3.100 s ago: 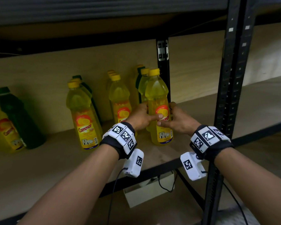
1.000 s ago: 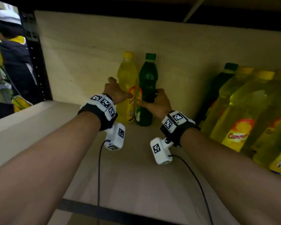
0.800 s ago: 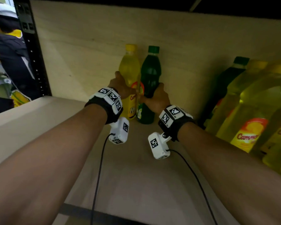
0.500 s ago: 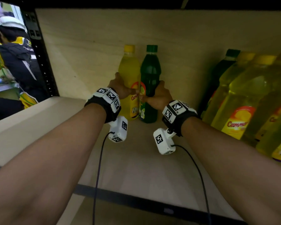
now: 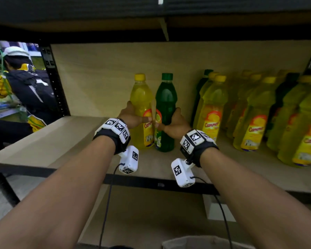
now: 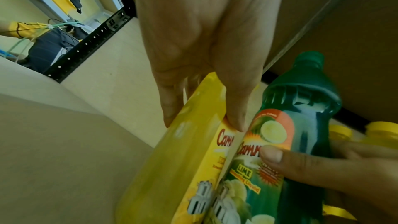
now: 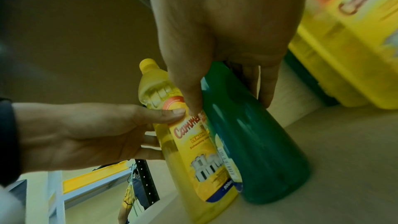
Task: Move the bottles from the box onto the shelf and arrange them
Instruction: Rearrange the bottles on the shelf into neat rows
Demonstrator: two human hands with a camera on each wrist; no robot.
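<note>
- Since half a second ago, the two bottles are seen a little further forward on the shelf [image 5: 65, 141], and the view has drawn back, so that more of the row at the right is shown.
- The left hand [image 5: 131, 116] is held at the left side of the yellow bottle [image 5: 142, 112]; its grip is wrapped round the body, with the thumb laid across the label.
- The right hand [image 5: 174, 124] is held at the right side of the green bottle [image 5: 165, 108]; its grip is closed round the body, with the thumb pressed on the label.
- Both bottles are stood upright on the shelf, side by side and touching, and both thumbs nearly meet in front of them.
- Both forearms are stretched forward over the front edge of the shelf.
- A row of yellow bottles [image 5: 212, 112] is placed near, at the right, and some dark green ones are partly hidden behind them.
- A black upright post [image 5: 54, 83] is seen at the left, and behind it another person in a white helmet [image 5: 16, 51].
</note>
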